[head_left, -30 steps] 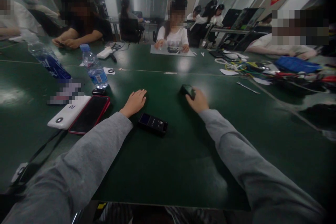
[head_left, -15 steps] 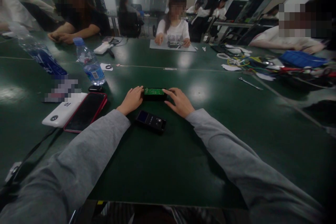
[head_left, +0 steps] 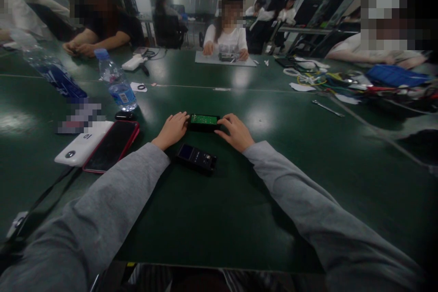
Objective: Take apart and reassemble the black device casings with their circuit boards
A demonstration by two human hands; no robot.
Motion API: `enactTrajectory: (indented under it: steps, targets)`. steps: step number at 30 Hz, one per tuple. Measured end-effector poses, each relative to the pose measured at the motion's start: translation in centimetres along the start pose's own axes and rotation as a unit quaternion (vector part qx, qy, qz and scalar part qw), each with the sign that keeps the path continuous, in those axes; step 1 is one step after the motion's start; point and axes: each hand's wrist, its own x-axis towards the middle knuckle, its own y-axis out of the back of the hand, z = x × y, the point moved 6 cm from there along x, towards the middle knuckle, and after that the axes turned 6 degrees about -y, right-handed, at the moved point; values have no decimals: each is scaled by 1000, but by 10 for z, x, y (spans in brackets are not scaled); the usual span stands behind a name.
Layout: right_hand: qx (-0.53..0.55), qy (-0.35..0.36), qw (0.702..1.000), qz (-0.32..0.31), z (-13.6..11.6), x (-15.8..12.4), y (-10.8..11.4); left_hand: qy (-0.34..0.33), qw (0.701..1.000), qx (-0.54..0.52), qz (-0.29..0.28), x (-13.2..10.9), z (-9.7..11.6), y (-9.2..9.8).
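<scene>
A small black case with a green circuit board [head_left: 204,121] showing on top lies on the dark green table [head_left: 212,210]. My left hand [head_left: 172,129] touches its left end, fingers together and curled down. My right hand [head_left: 235,132] pinches its right end with thumb and fingers. Both hands hold it between them. Just in front of my left hand lies a black device with a small screen and buttons [head_left: 197,158], untouched.
To the left lie a red-cased phone [head_left: 111,146], a white power bank [head_left: 82,143] and two water bottles [head_left: 117,81]. Cables, tools and a blue tray [head_left: 393,76] clutter the far right. Other people sit round the table's far side.
A second ago my right hand held the dark case out to the right. It brought it to the middle with the green board up, my left hand joined, and since then both barely moved.
</scene>
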Motion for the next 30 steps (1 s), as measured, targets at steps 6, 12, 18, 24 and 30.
enactTrajectory:
  steps: [6,12,18,24,30]
  targets:
    - [22,-1,1000,-21,-2,0,1,-1,1000,-3,2,-1,-1,0]
    - [-14,-12,1000,5,-7,-2,6,3,1000,-2,3,0,-1,0]
    - [-53,-182,981,36,19,-1,9,1,1000,8,6,0,0,0]
    - [-18,-242,970,33,32,-3,6,2,1000,3,1,1,-2,-2]
    - [34,-226,972,46,29,-4,6,2,1000,3,7,0,-1,-1]
